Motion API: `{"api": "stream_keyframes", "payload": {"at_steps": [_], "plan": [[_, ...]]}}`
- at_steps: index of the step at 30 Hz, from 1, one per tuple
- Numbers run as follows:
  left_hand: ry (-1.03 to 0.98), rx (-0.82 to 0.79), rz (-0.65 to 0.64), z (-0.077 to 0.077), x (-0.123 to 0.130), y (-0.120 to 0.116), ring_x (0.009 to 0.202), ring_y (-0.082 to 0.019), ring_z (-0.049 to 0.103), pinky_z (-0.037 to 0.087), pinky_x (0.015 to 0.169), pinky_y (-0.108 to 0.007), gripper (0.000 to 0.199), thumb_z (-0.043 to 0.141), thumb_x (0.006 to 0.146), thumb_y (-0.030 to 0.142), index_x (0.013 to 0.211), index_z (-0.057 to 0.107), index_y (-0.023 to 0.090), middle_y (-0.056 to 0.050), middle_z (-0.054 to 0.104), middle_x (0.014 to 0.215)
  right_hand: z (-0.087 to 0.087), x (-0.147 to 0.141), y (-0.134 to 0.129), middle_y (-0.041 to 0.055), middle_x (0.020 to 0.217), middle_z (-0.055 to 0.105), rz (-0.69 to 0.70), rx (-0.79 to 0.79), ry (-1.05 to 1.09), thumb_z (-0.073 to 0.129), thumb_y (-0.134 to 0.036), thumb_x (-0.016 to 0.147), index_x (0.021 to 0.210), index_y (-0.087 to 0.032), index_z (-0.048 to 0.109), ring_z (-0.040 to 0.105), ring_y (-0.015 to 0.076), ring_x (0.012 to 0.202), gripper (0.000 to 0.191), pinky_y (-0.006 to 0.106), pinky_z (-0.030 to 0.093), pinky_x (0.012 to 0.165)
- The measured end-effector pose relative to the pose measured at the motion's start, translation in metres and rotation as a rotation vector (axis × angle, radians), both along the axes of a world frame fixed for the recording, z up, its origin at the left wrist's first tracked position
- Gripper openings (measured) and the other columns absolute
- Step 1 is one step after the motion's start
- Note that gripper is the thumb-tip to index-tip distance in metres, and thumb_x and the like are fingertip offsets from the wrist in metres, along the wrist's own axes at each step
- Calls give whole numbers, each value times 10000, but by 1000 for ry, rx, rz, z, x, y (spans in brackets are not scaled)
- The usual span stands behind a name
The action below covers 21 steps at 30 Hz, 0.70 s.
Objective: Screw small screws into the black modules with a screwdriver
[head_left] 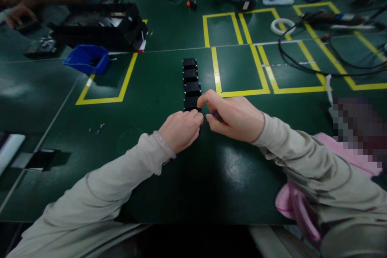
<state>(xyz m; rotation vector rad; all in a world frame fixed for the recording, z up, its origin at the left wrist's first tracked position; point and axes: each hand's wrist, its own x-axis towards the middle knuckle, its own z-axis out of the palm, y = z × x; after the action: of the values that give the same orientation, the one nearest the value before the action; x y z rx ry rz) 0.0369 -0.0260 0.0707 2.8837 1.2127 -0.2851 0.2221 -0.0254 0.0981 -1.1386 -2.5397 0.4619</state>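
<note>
A row of small black rectangular blocks with shiny metal bits along their sides runs away from me on the green table. My left hand covers the near end of the row, its fingers bent and pressed together over a black block that is mostly hidden. Just right of it, my right hand has its thumb and fingers curled around a thin tool with a dark handle. A fine shaft points left from this tool to the left fingertips. The tool's tip and exact kind are hidden.
Tiny screw-like pieces lie to the left. Farther back stand a blue bin and a black tray. Yellow tape outlines mark the table. A white tape ring and black cables lie right. People sit across.
</note>
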Motion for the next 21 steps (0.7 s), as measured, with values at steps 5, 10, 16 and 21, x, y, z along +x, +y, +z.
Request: {"api": "stream_keyframes", "payload": {"at_steps": [5, 10, 16, 21], "plan": [[28, 8, 5, -1, 1, 1, 839, -260, 672, 514, 695, -369, 109, 503, 897, 197, 982, 542, 140, -72, 640, 950, 0, 1, 2, -1, 720, 588, 5, -9, 6, 402, -210, 880, 1160, -144, 502, 430, 107, 531, 304, 233, 279, 544], [36, 9, 7, 0, 2, 1, 833, -260, 672, 505, 688, -369, 86, 502, 907, 201, 962, 538, 145, -70, 631, 931, -1, 2, 3, -5, 707, 585, 0, -4, 14, 414, -209, 875, 1149, -144, 506, 442, 111, 540, 297, 232, 285, 552], [53, 27, 22, 0, 4, -3, 835, -257, 666, 489, 677, -368, 82, 494, 918, 200, 955, 537, 141, -72, 619, 921, 2, 7, 4, -3, 704, 592, -10, 5, 20, 424, -215, 878, 1126, -153, 522, 471, 117, 571, 273, 236, 308, 581], [53, 31, 22, 0, 5, -4, 829, -257, 662, 487, 677, -374, 92, 482, 921, 201, 973, 535, 147, -66, 614, 932, 4, 11, 7, -6, 700, 588, -17, -9, 12, 429, -217, 876, 1101, -156, 536, 460, 113, 559, 257, 238, 296, 578]]}}
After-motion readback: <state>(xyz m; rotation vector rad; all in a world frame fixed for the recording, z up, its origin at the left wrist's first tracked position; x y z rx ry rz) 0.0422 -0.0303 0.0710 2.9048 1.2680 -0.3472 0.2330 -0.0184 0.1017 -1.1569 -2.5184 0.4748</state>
